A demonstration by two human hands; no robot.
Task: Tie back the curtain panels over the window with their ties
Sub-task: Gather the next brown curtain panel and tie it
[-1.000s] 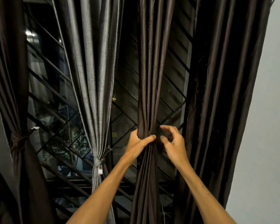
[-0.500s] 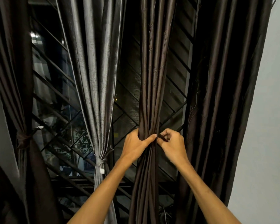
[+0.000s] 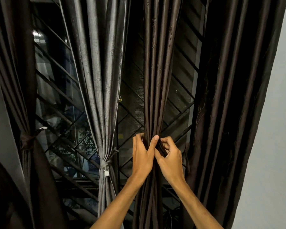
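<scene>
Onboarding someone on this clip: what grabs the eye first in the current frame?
Both bare hands at lower centre, left hand and right hand, clutch the gathered dark brown panel. Left of them hangs a shiny grey panel, already cinched by its tie. Behind, the window's diagonal grille shows dark, and a loose dark brown panel fills the right.
</scene>
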